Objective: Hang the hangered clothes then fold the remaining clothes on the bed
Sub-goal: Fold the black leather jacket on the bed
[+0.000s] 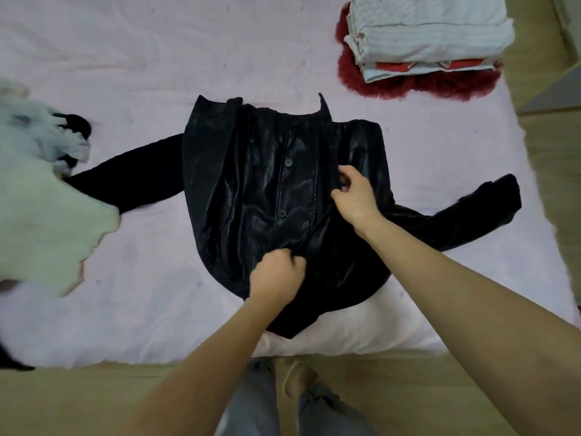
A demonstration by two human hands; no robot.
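Black jacket (267, 190) is lying buttons-up, long axis running away from me; I'm pinching its front with my left hand (276, 275) nearest, my right hand (355, 196) farther up.

No text, label, brand, number or sign can be read anywhere in the view. The black jacket (283, 196) shows only plain buttons, and the folded stack (427, 36) beyond it, toward the far right of the bed, carries no legible print.

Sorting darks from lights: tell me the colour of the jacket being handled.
Black, with a shiny front, in the head view: jacket.
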